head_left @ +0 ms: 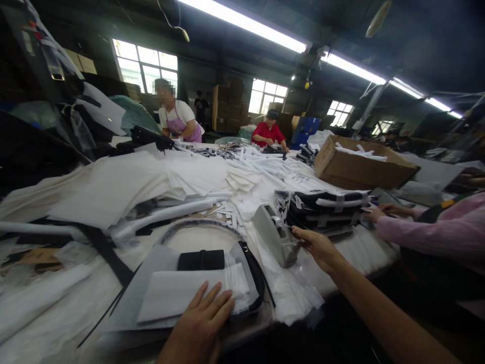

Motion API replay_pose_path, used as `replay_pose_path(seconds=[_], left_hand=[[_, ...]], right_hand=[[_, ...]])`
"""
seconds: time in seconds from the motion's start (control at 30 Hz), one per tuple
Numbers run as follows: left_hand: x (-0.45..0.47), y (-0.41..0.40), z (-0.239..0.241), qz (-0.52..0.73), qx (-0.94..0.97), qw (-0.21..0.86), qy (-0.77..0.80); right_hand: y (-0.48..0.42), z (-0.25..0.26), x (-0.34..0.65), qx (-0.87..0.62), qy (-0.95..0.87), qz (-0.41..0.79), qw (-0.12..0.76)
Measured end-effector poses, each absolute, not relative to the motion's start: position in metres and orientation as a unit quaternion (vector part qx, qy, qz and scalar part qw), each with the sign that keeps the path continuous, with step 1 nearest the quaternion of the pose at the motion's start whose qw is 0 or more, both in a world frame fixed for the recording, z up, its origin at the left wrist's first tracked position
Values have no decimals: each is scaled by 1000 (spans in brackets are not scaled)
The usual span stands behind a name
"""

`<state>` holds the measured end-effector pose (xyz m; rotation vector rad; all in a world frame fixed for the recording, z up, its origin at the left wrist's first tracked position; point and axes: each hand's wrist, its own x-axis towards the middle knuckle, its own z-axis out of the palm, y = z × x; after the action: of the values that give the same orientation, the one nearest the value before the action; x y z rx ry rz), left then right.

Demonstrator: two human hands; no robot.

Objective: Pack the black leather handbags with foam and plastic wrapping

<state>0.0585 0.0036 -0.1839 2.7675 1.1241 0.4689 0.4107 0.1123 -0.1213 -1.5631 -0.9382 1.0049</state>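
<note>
My left hand [202,316] lies flat, fingers spread, on a folded white sheet [178,296] that covers a black bag with a curved strap [200,260]. My right hand [316,247] reaches out to a grey tape dispenser [275,235] and pinches at its front end, where a strip of clear tape seems to come off. The bag lies on a grey wrapper at the near edge of the table [364,253].
Behind the dispenser lies a stack of wrapped black goods [326,210]; a cardboard box [359,164] stands further back. White sheets and strips cover the table. A person in a pink sleeve [435,235] works at the right. Two other people stand at the far end.
</note>
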Motion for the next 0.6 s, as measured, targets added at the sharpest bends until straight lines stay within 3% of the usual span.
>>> replay_pose_path(seconds=[0.23,0.6], left_hand=[[58,5,-185,158,916,61,363],[57,6,-185,160,920,44,355]], right_hand=[[62,-117,416,-619,-348,439,550],[43,-181,414,-655,-327,426,531]])
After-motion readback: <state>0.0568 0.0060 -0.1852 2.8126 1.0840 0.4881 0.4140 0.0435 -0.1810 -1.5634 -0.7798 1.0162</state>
